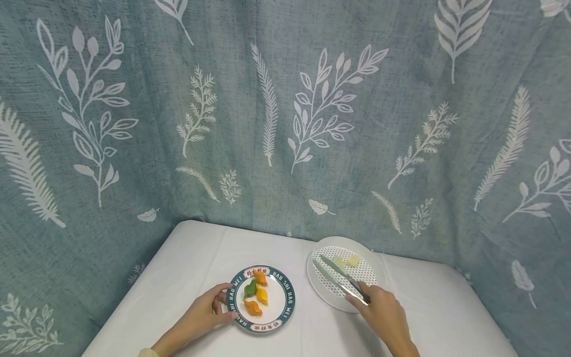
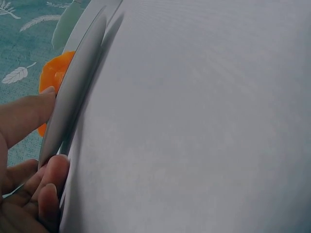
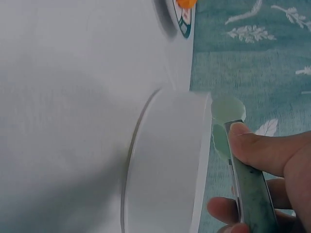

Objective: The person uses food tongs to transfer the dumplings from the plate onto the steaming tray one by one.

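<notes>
My left hand [image 1: 202, 312] holds the left rim of a round white plate [image 1: 278, 297] with a dark green lettered border. In the left wrist view, the thumb lies over the rim and curled fingers are beneath it. On the plate sit several dumpling-shaped pieces: orange [image 1: 253, 308], yellow [image 1: 261, 294] and green [image 1: 250, 289]. My right hand [image 1: 383, 312] grips a pair of tongs [image 3: 252, 194] with pale green tips, their arms spread apart. The tips are over a white round steamer basket [image 1: 318, 292] with a perforated base. Two pale yellowish pieces [image 1: 353, 261] lie beyond the tongs.
A white cloth [image 1: 200, 258] covers the table, and the plate and basket stand apart on it. Behind and at both sides hangs a blue-green curtain [image 1: 250, 198] with white leaf prints, close to the table's far edge.
</notes>
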The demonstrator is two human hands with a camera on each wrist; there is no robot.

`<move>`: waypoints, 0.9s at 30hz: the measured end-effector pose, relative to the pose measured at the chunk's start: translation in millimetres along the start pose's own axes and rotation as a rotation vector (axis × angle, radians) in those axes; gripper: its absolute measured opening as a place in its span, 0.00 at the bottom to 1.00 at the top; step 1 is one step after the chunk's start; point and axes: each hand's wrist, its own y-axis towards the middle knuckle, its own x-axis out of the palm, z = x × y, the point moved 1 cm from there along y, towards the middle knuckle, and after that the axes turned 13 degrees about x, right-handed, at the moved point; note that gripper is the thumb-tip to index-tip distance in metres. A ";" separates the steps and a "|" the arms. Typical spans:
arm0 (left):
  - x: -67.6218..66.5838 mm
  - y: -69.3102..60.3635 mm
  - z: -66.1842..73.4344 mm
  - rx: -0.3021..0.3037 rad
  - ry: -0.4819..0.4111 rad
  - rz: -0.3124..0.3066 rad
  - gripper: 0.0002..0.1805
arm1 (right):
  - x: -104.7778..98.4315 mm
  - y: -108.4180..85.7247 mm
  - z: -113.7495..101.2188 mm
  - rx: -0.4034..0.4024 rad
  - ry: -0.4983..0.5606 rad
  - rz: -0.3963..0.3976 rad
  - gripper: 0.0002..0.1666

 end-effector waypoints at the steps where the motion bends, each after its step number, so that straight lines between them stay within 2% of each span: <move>1: 0.0 0.0 -0.2 -0.001 0.000 -0.001 0.46 | 0.5 -2.5 -2.9 -0.003 0.002 -0.002 0.36; 11: 0.0 -0.6 0.0 -0.009 0.002 0.004 0.46 | 3.2 -27.0 -27.0 -0.082 0.059 0.005 0.31; 19: -0.3 -1.0 2.4 -0.014 -0.001 0.008 0.46 | 5.3 -37.3 -42.8 -0.048 0.041 -0.048 0.32; 27: 0.1 -0.4 1.6 -0.016 0.007 0.005 0.46 | 13.5 -52.0 -54.6 -0.114 0.059 -0.051 0.28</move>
